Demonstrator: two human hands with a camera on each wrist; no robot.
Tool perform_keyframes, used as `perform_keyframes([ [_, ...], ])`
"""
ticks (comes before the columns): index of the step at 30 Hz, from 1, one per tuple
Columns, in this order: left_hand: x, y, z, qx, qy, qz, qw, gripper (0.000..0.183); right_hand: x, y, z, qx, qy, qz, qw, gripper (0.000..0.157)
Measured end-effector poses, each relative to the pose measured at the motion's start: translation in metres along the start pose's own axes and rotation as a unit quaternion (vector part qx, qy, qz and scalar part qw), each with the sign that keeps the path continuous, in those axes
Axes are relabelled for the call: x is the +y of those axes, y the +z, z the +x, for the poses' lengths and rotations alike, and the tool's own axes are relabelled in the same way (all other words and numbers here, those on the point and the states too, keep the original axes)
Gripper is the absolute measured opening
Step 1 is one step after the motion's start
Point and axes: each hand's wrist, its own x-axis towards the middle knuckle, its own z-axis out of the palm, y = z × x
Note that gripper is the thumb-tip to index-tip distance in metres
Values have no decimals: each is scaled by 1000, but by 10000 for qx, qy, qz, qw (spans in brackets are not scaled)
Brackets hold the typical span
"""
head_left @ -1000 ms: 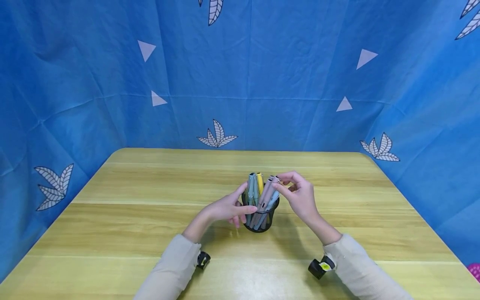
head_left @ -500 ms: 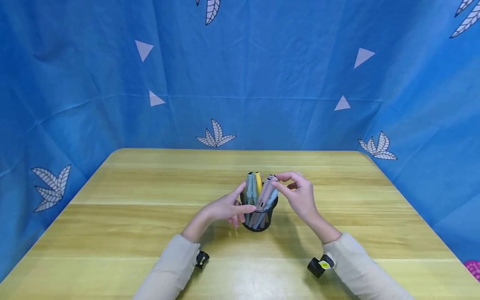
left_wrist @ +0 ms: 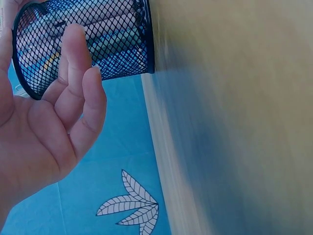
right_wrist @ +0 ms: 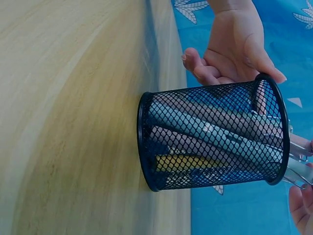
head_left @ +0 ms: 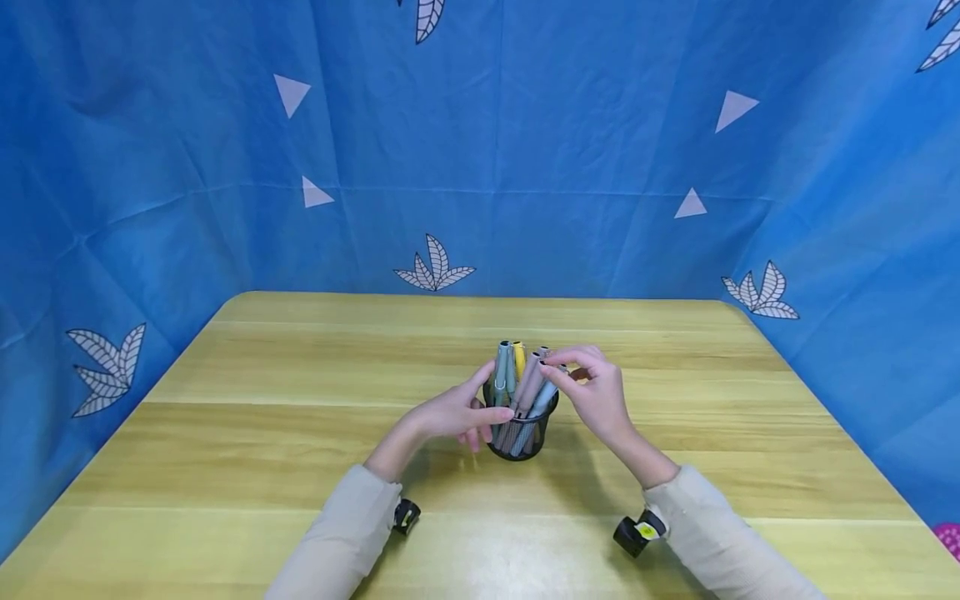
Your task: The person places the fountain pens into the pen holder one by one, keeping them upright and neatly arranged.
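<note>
A black mesh pen cup [head_left: 534, 433] stands upright on the table, filled with capped pens. In the head view, teal pens [head_left: 502, 367] and a yellow pen [head_left: 520, 360] lean at the left, pale purple pens [head_left: 529, 385] and a light blue pen [head_left: 545, 398] at the right. My left hand [head_left: 450, 412] holds the cup's left side, its thumb on the rim and fingers against the mesh. My right hand [head_left: 598, 392] pinches at a pale purple pen's top between thumb and index finger; the exact contact is partly hidden. In the right wrist view its fingertips [right_wrist: 299, 203] show beside the pen clips.
The wooden table [head_left: 262, 375] spreads around the cup, with a blue patterned cloth [head_left: 480, 150] hanging behind and at both sides. Black wrist cameras [head_left: 633, 535] sit at both sleeve cuffs. Something pink [head_left: 949, 537] shows at the right edge.
The right fingertips have shifted slightly left over the pen tops. The pale purple pens have moved a little left and the light blue pen shows more. The left hand stays on the cup.
</note>
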Motion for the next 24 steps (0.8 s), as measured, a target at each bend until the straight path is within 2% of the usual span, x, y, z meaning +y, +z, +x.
perform_keyframes([
  [8, 1, -1, 1, 37, 10, -46, 10000, 89, -1, -1, 1, -83, -39, -58, 9999, 5],
  [15, 2, 0, -1, 94, 42, 98, 9999, 87, 3, -2, -2, -35, 103, 38, 9999, 6],
  [20, 2, 0, -3, 260, 69, 289, 9992, 85, 6, -6, -4, 93, 191, -7, 9998, 7],
  [24, 3, 1, -5, 515, 109, 447, 9976, 86, 7, -10, -6, 27, 41, -247, 9997, 9],
])
